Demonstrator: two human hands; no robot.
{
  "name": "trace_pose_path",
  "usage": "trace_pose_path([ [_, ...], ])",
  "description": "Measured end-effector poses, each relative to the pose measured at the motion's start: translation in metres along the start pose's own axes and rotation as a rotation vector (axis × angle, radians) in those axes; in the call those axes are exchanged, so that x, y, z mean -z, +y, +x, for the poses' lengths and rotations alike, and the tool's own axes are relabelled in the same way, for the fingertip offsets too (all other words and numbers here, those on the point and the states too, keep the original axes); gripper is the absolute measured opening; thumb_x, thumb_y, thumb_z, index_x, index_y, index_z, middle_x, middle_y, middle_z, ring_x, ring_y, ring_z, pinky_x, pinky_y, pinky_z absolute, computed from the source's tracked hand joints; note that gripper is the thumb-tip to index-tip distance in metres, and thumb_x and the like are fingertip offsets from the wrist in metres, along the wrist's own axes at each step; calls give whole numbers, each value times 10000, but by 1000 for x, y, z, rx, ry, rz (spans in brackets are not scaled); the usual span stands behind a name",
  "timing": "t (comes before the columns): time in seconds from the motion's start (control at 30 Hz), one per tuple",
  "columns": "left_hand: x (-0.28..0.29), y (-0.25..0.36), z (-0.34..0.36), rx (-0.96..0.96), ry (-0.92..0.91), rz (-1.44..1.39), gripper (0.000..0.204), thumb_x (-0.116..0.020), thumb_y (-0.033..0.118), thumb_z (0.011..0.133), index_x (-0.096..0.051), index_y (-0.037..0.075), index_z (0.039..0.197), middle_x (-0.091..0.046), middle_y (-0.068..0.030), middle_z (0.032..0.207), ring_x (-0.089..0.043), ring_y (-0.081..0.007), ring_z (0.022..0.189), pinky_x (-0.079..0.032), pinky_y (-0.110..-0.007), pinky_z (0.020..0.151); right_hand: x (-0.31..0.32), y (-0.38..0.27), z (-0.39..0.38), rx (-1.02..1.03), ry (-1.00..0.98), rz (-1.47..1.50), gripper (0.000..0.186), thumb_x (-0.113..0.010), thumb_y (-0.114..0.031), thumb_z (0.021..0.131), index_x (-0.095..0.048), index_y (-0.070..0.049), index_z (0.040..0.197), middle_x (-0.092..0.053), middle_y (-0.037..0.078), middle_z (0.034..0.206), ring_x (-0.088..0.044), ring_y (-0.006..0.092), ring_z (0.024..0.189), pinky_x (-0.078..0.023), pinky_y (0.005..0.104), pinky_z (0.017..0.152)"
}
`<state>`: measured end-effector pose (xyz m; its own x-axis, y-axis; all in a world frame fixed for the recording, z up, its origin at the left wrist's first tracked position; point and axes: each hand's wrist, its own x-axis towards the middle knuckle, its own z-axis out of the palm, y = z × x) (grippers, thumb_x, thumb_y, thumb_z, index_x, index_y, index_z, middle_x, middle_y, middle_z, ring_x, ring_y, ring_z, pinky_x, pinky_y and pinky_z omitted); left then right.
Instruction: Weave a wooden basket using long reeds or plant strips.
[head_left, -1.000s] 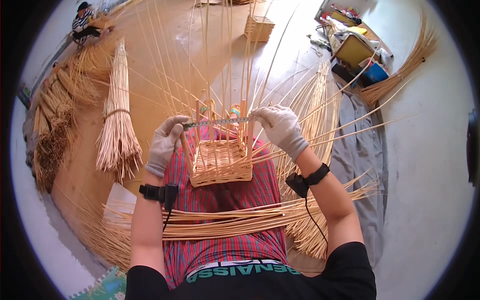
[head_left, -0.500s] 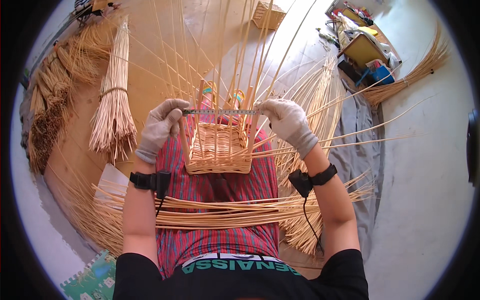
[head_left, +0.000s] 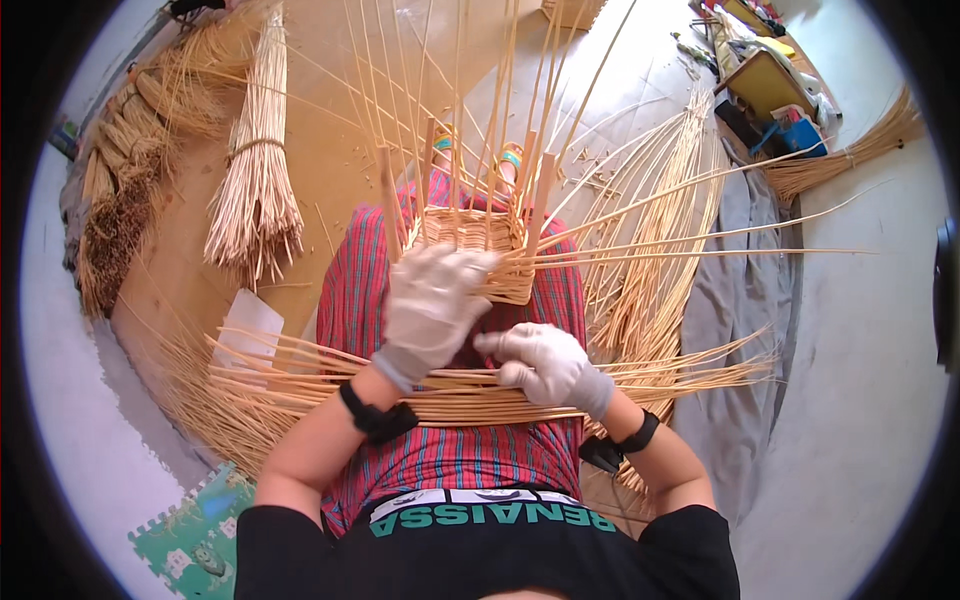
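A half-woven wicker basket [head_left: 512, 290] rests on my lap, with thin upright canes and thicker wooden stakes [head_left: 390, 195] rising from its rim. My left hand [head_left: 432, 305], in a whitish glove, lies over the basket's near left side; its fingers reach right and are slightly blurred. Nearer my body, my right hand [head_left: 545, 365], also gloved, is curled with its fingertips pointing left; what it holds, if anything, is hidden. Beneath the hands a bundle of loose canes [head_left: 470, 408] crosses my lap. I see no measuring tape now.
A tied cane bundle [head_left: 262, 190] lies on the floor at left, beside darker bundles [head_left: 125, 200]. More canes [head_left: 660, 230] fan out at right over grey cloth [head_left: 735, 300]. Long canes stick out rightward from the basket. A crate-like box with odds and ends [head_left: 765, 85] stands far right.
My hands have left the basket's far side, where they stretched a measuring tape across between the stakes. Both have come nearer my body and together; the tape is out of sight.
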<state>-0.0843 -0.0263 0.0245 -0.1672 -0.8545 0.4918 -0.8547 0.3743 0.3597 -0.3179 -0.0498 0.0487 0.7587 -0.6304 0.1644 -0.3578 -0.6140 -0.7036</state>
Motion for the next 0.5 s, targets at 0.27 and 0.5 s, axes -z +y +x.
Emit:
trace_pose_path([
  [0.27,-76,12,22,177,-242,176,1186,-825,630,714,-237,212,1656,-561,-60,1453,-471,-348,1406,-183,-649,1211,148,124,52,-162,191,-937,293,-674,-399,965,-763,-275,1215,-734,21,1226,-633,261,1214,-416,462,1119],
  [0.5,-87,1,13,87,-106,153,958,-838,575,697,-483,226,1515,-632,-19,1297,-564,-270,1298,-333,-585,1112,60,177,-20,-603,187,-408,187,-728,-382,942,-818,-263,1054,-787,-2,964,-694,185,1012,-506,343,942],
])
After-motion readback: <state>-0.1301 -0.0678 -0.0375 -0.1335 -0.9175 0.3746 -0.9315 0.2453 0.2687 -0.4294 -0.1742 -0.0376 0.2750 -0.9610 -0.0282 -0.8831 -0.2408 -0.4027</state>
